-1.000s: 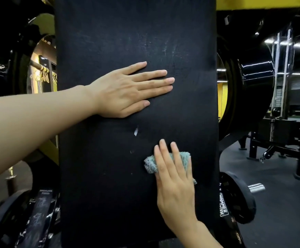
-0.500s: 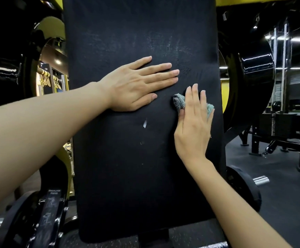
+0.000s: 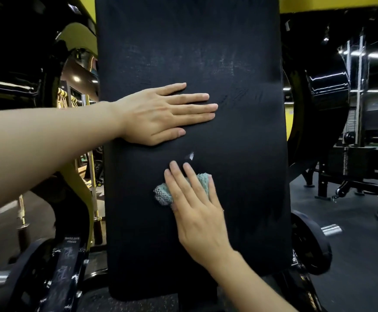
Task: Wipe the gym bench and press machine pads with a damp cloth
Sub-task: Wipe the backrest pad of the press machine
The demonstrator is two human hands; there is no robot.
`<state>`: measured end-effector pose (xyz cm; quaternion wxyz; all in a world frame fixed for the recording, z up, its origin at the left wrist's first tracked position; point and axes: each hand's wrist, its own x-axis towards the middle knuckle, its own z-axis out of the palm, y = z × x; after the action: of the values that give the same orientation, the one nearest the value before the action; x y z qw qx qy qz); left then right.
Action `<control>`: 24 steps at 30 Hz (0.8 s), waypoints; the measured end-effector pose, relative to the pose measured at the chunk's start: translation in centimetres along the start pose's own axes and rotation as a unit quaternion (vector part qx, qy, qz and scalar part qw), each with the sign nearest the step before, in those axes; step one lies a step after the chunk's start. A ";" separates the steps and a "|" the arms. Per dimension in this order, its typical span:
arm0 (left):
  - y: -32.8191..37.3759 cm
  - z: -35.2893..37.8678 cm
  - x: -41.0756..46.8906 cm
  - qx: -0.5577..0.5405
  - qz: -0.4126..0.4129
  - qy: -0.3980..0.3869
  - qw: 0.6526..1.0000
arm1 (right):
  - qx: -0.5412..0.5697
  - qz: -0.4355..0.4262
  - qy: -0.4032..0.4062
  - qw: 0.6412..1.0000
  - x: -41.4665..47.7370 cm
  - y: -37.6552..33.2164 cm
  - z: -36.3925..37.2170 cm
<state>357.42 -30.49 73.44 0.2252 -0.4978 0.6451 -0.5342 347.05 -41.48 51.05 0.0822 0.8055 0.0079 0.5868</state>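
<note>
a dim gym with a dark floor (image 3: 359, 266) surrounds a tall black pad (image 3: 239, 154) that fills the middle of the view. a small teal cloth (image 3: 162, 194), bunched up, lies against the pad's lower middle, just below a small white nick (image 3: 191, 156) in the cover. the right hand (image 3: 199, 212) presses the cloth flat onto the pad, fingers straight and close together, with the cloth showing on both sides of them. higher up, the left hand (image 3: 161, 113) rests palm-down on the pad, fingers straight and pointing right, holding nothing. a yellow frame (image 3: 79, 199) stands left of the pad. a black weight plate (image 3: 312, 242) sits low on the right, a metal stub (image 3: 331, 229) beside it.
</note>
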 end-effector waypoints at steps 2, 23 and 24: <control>-0.5 -0.1 -0.4 -0.002 0.014 -0.006 1.000 | 0.004 0.006 0.004 1.000 0.7 1.1 -0.7; -3.1 -0.6 -0.3 -0.003 0.054 -0.011 0.998 | -0.004 0.098 0.065 0.993 5.1 -6.8 2.7; -3.1 -0.6 -0.3 0.004 0.051 -0.006 0.999 | -0.008 0.077 0.059 0.995 5.0 -5.7 2.3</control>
<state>358.29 -29.71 76.36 0.2581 -0.4660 0.6663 -0.5218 351.26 -35.55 54.26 0.0421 0.7674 -0.0540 0.6375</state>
